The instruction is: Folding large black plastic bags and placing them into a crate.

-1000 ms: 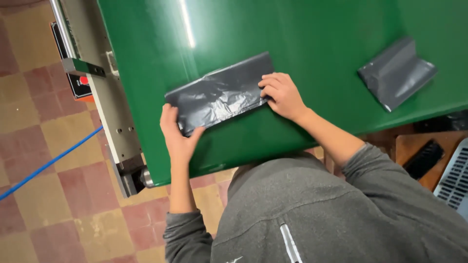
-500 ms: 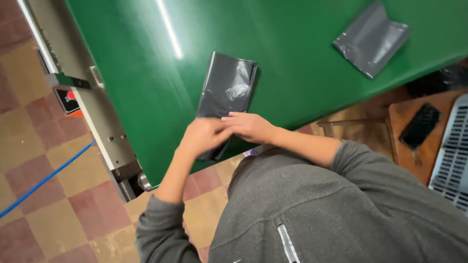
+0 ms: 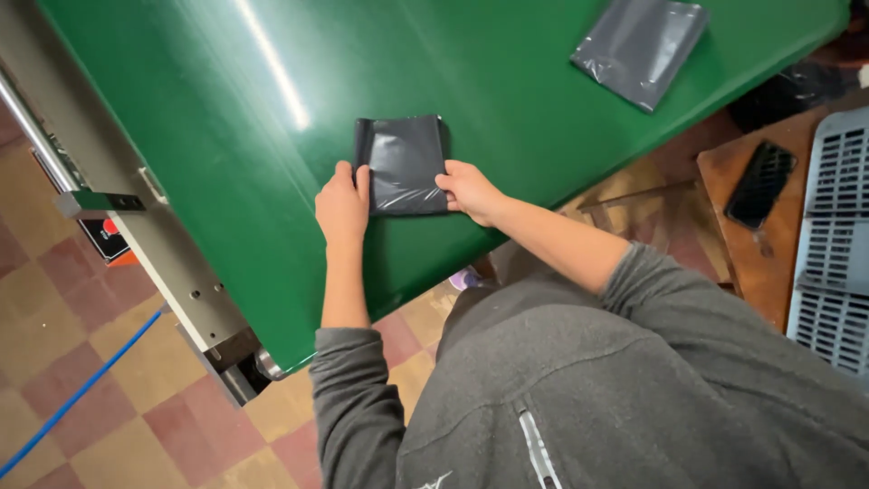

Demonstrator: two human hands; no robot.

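A dark grey plastic mailer bag, folded into a small rectangle, lies on the green conveyor belt. My left hand presses its near left corner, fingers curled over the edge. Against the bag's near right edge rests my right hand, thumb on top. Both hands touch the bag as it lies flat on the belt.
A second grey mailer bag lies flat at the belt's far right. The belt's metal side frame runs along the left. A black phone rests on a wooden surface at right, beside a grey slatted crate. Checkered tile floor below.
The bag went from lying long between my hands, to being folded at its near end, to a compact rectangle with my hands now apart at its near corners.
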